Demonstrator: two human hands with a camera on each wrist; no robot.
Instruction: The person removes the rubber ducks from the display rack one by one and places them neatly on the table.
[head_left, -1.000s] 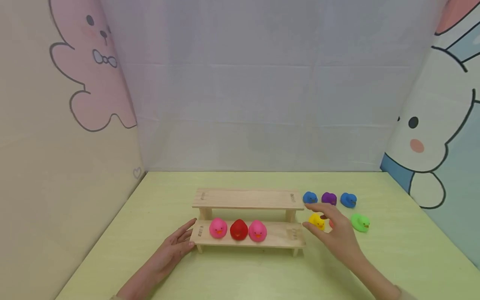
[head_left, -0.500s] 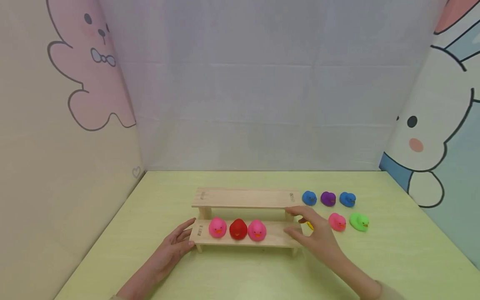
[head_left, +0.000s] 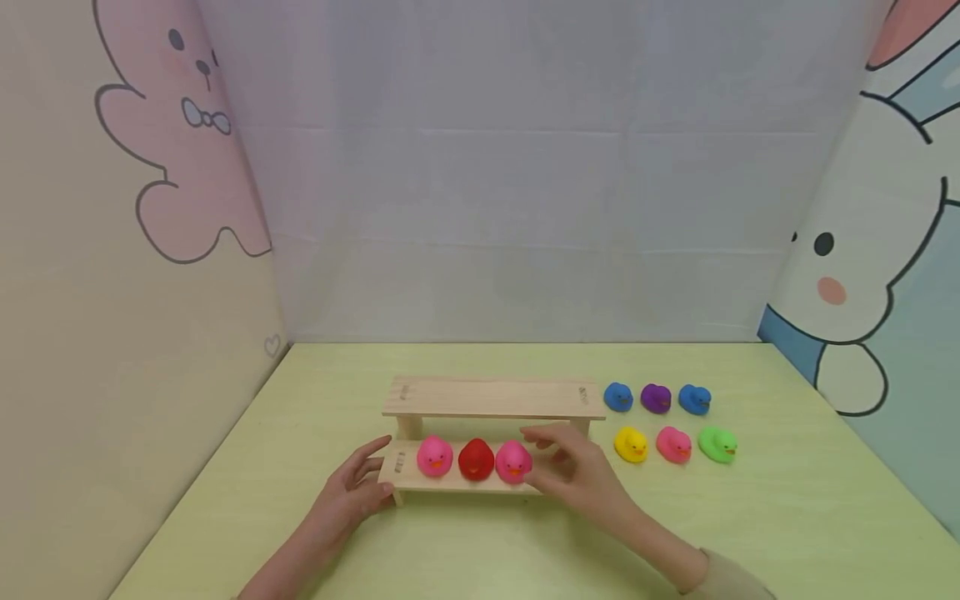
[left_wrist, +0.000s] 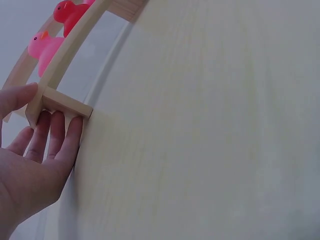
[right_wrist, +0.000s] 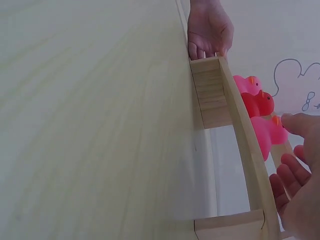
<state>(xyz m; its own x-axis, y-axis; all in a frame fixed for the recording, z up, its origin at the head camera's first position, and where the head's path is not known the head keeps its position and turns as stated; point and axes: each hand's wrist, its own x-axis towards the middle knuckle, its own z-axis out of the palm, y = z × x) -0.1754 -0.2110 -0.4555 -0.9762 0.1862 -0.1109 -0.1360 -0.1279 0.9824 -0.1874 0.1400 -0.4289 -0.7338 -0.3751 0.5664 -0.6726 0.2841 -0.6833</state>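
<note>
Left hand [head_left: 348, 498] grips a wooden rack [head_left: 495, 397] at centre frame; right hand [head_left: 581, 475], fingers spread, meets a pink duck [head_left: 513, 461], contact unclear.
Work looks partway: three ducks line the lower shelf, six ducks [head_left: 656, 398] sit at right. Worktop [head_left: 480, 554] gives room at lower centre, its far edge behind.

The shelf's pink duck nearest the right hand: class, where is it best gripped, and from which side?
Grip the pink duck by its rounded body, probably from the person's right: the red duck sits close on the left, leaving the right free of ducks.
</note>
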